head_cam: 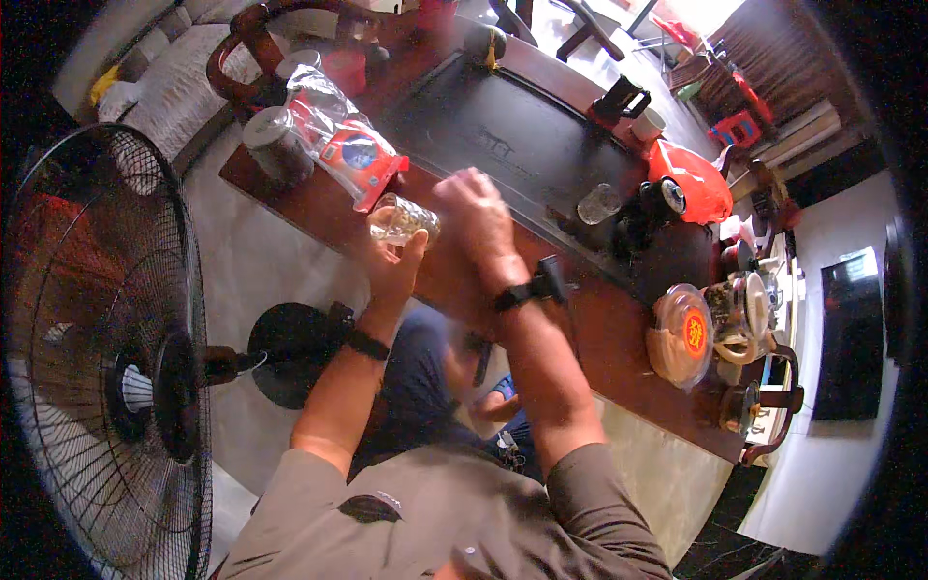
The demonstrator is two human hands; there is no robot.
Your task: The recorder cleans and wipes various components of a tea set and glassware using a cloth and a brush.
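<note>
My left hand (395, 264) is wrapped around a clear, textured drinking glass (406, 221), which is tilted sideways above the near edge of the dark wooden table (609, 326). My right hand (482, 214) hovers just right of the glass, its fingers curled and blurred. Whether it holds anything is hidden. Beyond both hands lies a black tea tray (500, 130) set on the table. A second clear glass (599, 204) stands on the tray's right part. Close behind the held glass is a red and white plastic packet (359, 156), with clear film over its far end.
A floor fan (109, 362) stands at left. A grey canister (272, 141) is beside the packet. Rightward are a black mug (616, 98), a white cup (647, 123), a red toy car (689, 181), a lidded plastic tub (678, 337) and a glass teapot (736, 312).
</note>
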